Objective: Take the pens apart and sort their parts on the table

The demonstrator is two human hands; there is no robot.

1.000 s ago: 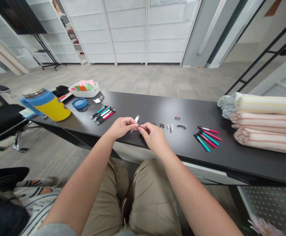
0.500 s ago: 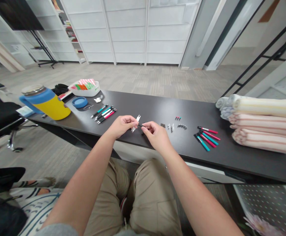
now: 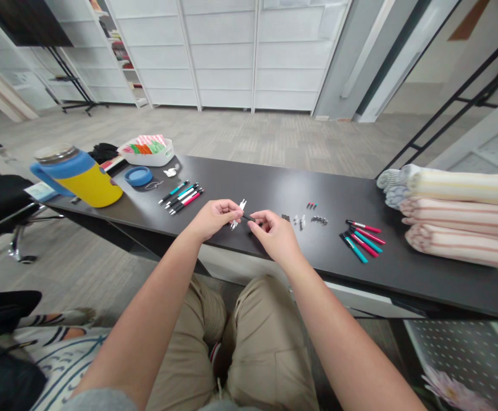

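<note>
Between my two hands, just above the front of the dark table, is a short black pen barrel point(image 3: 249, 217). My left hand point(image 3: 217, 219) pinches its left end, and my right hand point(image 3: 273, 233) closes on its right end. Several thin white refills point(image 3: 242, 204) lie beside my left fingertips, partly hidden by them. To the right of my hands sit small groups of pen parts: springs point(image 3: 286, 218), clear tips point(image 3: 302, 221), dark pieces point(image 3: 319, 220) and small coloured pieces point(image 3: 312, 205). Farther right lie several red and teal pen barrels point(image 3: 364, 238).
Several assembled pens point(image 3: 184, 197) lie on the left of the table point(image 3: 257, 182). Beyond them are a blue lid point(image 3: 138, 176), a white basket point(image 3: 163, 158) and a yellow-blue mug point(image 3: 88, 184). Rolled towels point(image 3: 462, 208) stack at the right. Another person's leg point(image 3: 56, 331) shows at lower left.
Both hands stay at the same spot with the black barrel between them. The view shifts very slightly; the things on the table stay in place.
</note>
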